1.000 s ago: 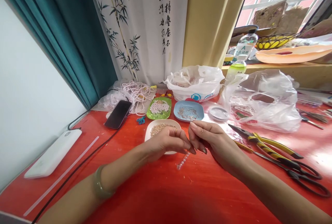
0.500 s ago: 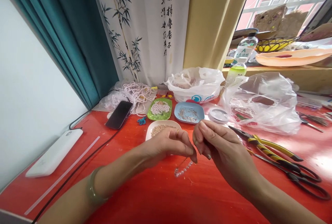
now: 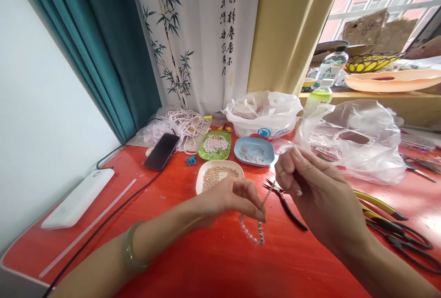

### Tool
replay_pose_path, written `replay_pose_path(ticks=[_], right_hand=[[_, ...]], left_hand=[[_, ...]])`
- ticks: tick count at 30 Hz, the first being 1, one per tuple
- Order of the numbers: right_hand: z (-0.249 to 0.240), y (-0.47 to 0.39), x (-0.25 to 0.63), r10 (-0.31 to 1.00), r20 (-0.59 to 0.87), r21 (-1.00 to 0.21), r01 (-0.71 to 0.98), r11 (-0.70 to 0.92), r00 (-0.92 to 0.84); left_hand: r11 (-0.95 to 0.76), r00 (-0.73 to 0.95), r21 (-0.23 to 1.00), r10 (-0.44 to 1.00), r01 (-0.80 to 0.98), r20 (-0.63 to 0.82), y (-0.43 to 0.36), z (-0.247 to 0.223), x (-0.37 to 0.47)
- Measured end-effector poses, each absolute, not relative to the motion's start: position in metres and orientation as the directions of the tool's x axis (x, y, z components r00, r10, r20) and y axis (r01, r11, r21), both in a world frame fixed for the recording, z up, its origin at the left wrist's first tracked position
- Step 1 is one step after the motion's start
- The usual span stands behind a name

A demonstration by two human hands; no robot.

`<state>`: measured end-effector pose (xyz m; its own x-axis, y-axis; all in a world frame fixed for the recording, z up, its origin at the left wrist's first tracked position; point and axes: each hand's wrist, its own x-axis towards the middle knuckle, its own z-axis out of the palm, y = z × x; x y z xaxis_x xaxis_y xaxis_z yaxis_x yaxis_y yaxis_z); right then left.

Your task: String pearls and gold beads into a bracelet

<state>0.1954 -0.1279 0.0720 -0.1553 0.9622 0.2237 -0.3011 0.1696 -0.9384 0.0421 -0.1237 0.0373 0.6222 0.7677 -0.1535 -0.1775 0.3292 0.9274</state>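
Note:
My left hand pinches a beaded strand between thumb and fingers. Clear beads and a section of gold-coloured chain hang from it in a loop above the red table. Part of the strand slants up from the fingertips toward my right hand. That hand is raised to the right with its fingers pressed together; whatever they grip is hidden. Small black-handled pliers lie between the hands. Behind my left hand stands a whitish dish of gold beads.
Behind are a green dish of pale beads and a blue dish of small metal pieces. Yellow-black pliers and scissors lie at right. Plastic bags stand farther back. A phone and a cable occupy the left.
My hands have moved apart, the right one going up and rightward. More of the beaded loop now shows under my left hand, and the small pliers have come into sight.

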Motion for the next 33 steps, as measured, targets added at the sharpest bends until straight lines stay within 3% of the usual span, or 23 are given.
replay_pose_path(ticks=[5,10,15,19,26,33], right_hand=[[0.071,-0.125,0.197,0.968,0.211,-0.941,-0.294,0.165,-0.134],[0.069,-0.121,0.196,0.941,0.195,-0.977,-0.141,0.161,-0.277],[0.065,-0.120,0.194,0.931,0.160,-0.987,-0.034,0.158,-0.328],[0.066,-0.120,0.193,0.936,0.183,-0.973,0.080,0.216,-0.301],[0.063,-0.120,0.191,0.882,0.333,-0.854,0.289,0.432,-0.333],[0.058,-0.121,0.195,0.817,0.383,-0.684,0.462,0.564,-0.431]], left_hand=[[0.251,0.588,0.958,0.799,-0.141,-0.123,-0.121,0.032,0.039],[0.209,0.624,0.977,0.770,-0.048,-0.134,-0.121,0.033,0.038],[0.171,0.555,0.953,0.832,-0.251,-0.003,-0.122,0.034,0.041],[0.170,0.516,0.951,0.857,-0.260,-0.012,-0.123,0.035,0.042],[0.197,0.481,0.947,0.875,-0.253,-0.053,-0.122,0.031,0.040],[0.168,0.456,0.962,0.889,-0.216,-0.053,-0.119,0.030,0.037]])
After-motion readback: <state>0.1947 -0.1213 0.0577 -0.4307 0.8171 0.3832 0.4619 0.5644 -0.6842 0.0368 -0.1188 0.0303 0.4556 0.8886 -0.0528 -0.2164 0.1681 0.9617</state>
